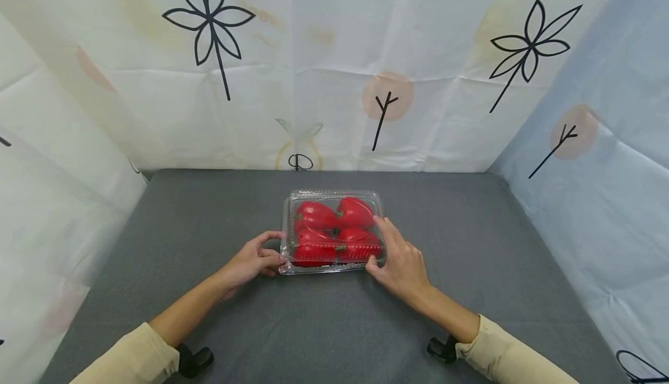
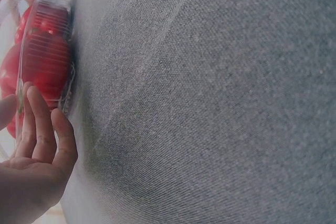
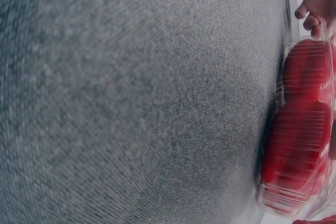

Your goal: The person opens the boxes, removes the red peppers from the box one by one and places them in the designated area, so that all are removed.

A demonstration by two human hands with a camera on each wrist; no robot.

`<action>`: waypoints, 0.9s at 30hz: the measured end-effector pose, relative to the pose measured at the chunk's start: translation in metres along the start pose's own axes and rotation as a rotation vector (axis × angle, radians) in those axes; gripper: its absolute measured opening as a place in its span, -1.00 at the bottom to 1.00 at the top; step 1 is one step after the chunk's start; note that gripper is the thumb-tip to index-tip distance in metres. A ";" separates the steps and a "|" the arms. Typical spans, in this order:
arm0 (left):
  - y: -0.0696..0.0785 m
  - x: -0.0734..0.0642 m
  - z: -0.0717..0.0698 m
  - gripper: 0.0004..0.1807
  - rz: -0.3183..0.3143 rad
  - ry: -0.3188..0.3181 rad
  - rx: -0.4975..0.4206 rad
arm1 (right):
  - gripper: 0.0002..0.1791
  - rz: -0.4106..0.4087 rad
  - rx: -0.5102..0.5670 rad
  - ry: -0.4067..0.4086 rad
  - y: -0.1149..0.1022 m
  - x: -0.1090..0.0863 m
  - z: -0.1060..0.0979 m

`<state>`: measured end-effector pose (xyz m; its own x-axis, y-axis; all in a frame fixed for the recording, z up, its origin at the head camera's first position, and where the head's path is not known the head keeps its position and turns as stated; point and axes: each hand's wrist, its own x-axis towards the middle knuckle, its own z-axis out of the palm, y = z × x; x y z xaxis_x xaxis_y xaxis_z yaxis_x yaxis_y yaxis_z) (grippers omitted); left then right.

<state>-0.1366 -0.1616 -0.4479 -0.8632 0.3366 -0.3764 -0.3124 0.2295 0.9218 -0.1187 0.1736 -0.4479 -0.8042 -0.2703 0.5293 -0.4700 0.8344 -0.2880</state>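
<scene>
A clear plastic clamshell box [image 1: 324, 269] sits on the grey table with its lid down over several red bell peppers [image 1: 316, 215], their green stems showing. At the box's left edge, my left hand [image 1: 257, 256] holds the rim between thumb and fingers; the left wrist view shows these fingers [image 2: 46, 135] beneath the rim. On the right side, my right hand [image 1: 399, 262] grips the box, thumb by the front corner and index finger farther back. Only slivers of that hand show in the right wrist view, where ribbed box walls [image 3: 283, 203] stand on the cloth.
Grey cloth [image 1: 219, 210] covers the table around the box. White fabric [image 1: 334, 35] with printed plant shapes hangs behind the table and along both sides. Dark straps [image 1: 194, 361] are worn on both wrists below beige sleeves [image 1: 133, 356].
</scene>
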 end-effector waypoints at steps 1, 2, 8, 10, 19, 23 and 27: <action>0.000 0.000 0.000 -0.39 0.002 -0.003 0.000 | -0.12 0.001 0.002 0.000 0.000 0.000 0.000; 0.000 0.000 0.000 -0.39 0.003 -0.006 -0.002 | -0.12 0.001 0.002 0.001 0.000 0.000 0.000; -0.002 -0.001 0.000 -0.37 0.011 -0.014 -0.005 | -0.14 -0.014 0.003 0.012 0.000 -0.001 0.000; -0.002 -0.001 0.000 -0.37 0.011 -0.012 -0.009 | -0.15 -0.018 0.003 0.013 -0.001 -0.001 -0.001; -0.003 -0.003 0.003 -0.39 0.018 -0.001 -0.030 | -0.18 -0.007 0.002 -0.011 -0.003 -0.003 -0.003; -0.003 -0.003 0.002 -0.38 0.022 -0.006 -0.025 | -0.18 -0.020 0.003 -0.007 -0.002 -0.004 -0.002; -0.004 -0.001 -0.003 -0.39 0.022 0.014 -0.014 | -0.17 -0.083 -0.021 0.031 0.001 -0.005 -0.002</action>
<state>-0.1352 -0.1656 -0.4511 -0.8754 0.3282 -0.3549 -0.2988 0.2096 0.9310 -0.1142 0.1769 -0.4488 -0.7511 -0.3245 0.5749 -0.5268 0.8195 -0.2256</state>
